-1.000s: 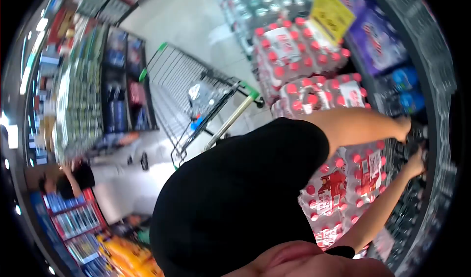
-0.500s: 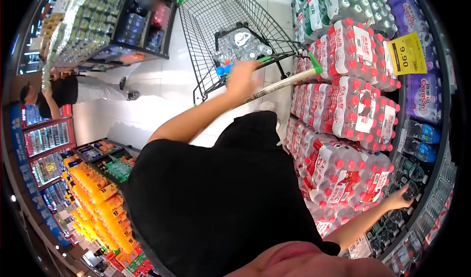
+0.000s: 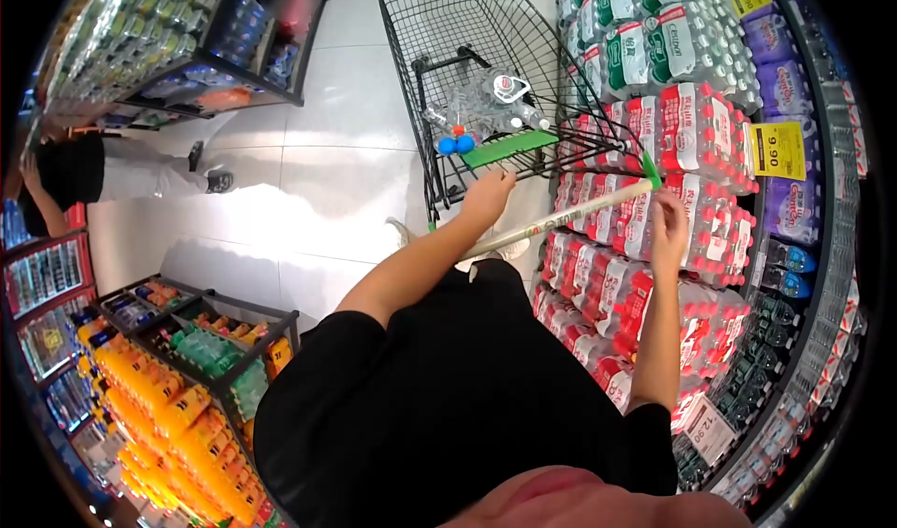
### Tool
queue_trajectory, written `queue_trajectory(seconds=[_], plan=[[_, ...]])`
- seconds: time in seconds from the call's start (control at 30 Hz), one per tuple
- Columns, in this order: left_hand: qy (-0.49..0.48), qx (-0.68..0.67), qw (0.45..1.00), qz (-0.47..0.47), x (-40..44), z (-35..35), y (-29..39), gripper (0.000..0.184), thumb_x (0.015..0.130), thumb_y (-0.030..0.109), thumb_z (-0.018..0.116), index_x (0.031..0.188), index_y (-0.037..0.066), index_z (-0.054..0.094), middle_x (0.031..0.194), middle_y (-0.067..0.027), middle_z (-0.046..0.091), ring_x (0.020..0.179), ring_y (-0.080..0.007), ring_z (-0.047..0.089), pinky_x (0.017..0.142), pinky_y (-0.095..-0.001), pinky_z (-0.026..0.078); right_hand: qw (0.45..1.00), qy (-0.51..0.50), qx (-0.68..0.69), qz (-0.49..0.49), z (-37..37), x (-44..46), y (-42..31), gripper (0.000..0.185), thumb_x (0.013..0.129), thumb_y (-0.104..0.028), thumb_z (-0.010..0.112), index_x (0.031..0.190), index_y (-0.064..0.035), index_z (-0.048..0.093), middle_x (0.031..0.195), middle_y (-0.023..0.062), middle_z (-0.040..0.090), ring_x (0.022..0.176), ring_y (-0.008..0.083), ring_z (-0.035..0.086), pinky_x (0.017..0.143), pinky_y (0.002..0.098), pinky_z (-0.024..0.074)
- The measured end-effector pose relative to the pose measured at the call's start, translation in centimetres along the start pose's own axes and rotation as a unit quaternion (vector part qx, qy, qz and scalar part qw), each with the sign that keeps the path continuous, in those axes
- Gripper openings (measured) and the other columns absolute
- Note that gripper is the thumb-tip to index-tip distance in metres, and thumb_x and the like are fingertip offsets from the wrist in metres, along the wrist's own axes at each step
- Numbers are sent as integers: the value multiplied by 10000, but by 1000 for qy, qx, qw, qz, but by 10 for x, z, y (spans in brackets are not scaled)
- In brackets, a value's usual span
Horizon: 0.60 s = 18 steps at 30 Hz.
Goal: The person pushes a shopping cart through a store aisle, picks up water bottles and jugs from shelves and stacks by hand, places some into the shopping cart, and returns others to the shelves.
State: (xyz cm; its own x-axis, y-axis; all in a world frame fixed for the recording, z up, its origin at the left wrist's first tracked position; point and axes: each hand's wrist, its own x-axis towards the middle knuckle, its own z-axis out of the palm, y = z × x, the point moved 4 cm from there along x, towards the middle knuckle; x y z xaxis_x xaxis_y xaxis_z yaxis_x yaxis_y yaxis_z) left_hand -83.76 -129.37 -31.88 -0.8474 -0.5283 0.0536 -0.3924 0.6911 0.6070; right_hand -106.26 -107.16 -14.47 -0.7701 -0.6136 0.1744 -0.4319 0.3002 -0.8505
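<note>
My left hand (image 3: 489, 197) is over the near end of the shopping cart (image 3: 439, 14), just past its pale handle bar (image 3: 561, 218). Its fingers are loosely bent, and I see nothing in them. My right hand (image 3: 668, 229) hovers by the green right end (image 3: 651, 168) of the handle, fingers apart and holding nothing visible. Water packs with red caps are behind it. In the cart lie clear bottles (image 3: 476, 98), one with a white carry ring (image 3: 510, 87), and blue caps (image 3: 456, 145) beside the green seat flap (image 3: 514, 147).
Stacked red-labelled water packs (image 3: 612, 294) line the right, with green-labelled packs (image 3: 673, 47) farther on and a yellow price sign (image 3: 777, 149). Orange drink bottles (image 3: 177, 406) stand at lower left. Another person (image 3: 84, 178) is at the left, near a display shelf (image 3: 252, 47).
My right hand has come away from the dark bottles on the right shelf to the handle's end. My left hand has shifted right and lower; the cart now appears farther right.
</note>
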Motion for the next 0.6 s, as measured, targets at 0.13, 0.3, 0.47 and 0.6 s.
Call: queue_trajectory(seconds=[0.13, 0.3, 0.47, 0.6], plan=[[-88, -1, 996, -12, -33, -25, -21, 154, 881, 129, 519, 1030, 112, 553, 906, -121, 545, 880, -328, 597, 684, -440, 499, 976, -169, -136, -20, 130, 43, 8, 217, 848, -98, 659, 1031, 12, 621, 1041, 147, 641, 956, 271, 635, 855, 338, 486], [-210, -2, 978, 0, -72, -70, -29, 219, 850, 84, 512, 1067, 93, 542, 976, -112, 533, 978, -308, 579, 743, -408, 514, 822, -431, -363, -87, 292, 35, 114, 419, 803, -331, 705, 1108, -59, 609, 1104, 187, 591, 1039, 371, 586, 909, 464, 483], [-208, 23, 978, 13, -125, -62, -39, 268, 789, 69, 564, 1050, 129, 571, 906, -62, 526, 880, -255, 577, 642, -366, 510, 679, -529, -475, 181, 381, -14, 215, 834, 812, -557, 665, 1495, -217, 327, 1580, 238, 115, 1386, 523, 238, 1055, 680, 299], [-218, 40, 975, 18, -163, -62, -37, 268, 773, 113, 600, 1040, 138, 584, 878, -34, 522, 857, -216, 570, 621, -330, 507, 698, -555, -410, 192, 396, -71, 252, 829, 813, -561, 645, 1507, -259, 308, 1600, 204, 78, 1413, 536, 143, 1021, 767, 227]])
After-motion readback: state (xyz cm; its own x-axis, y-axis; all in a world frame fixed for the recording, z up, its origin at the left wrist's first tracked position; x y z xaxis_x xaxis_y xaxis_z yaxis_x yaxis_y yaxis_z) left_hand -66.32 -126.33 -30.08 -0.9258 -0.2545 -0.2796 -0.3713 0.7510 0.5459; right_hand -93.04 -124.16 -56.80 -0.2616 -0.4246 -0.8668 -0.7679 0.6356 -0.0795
